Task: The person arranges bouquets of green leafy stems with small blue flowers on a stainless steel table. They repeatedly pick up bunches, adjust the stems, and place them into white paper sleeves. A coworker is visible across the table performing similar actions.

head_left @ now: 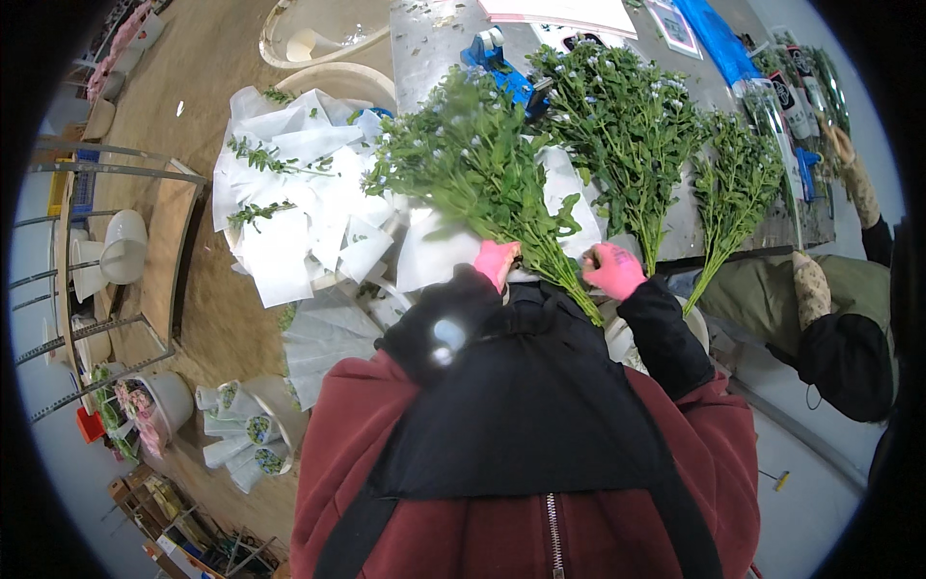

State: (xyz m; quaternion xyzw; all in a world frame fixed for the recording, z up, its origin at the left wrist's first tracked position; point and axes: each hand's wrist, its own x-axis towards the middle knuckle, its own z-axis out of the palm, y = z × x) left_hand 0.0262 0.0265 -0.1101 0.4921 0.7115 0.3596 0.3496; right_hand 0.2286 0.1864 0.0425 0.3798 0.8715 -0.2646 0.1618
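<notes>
A bunch of leafy flower stems with small pale blue blooms [487,164] lies slantwise before me, its cut ends pointing to my lower right. My left hand [497,262], in a pink glove, is closed at the left side of this bunch and grips it; its fingertips are partly hidden by leaves. Just right of the stem ends is my right hand [614,272], also pink-gloved, with its fingers curled in. What it holds, if anything, is too small to make out. White wrapping paper [429,249] lies under and beside the bunch.
Two more flower bunches [617,145] [738,179] lie on the metal table [424,43]. Behind them stands a blue tape dispenser [502,68]. White sheets with loose sprigs [280,246] cover the left. At right, a co-worker's patterned sleeve [810,289] reaches in. Buckets [174,400] stand on the floor.
</notes>
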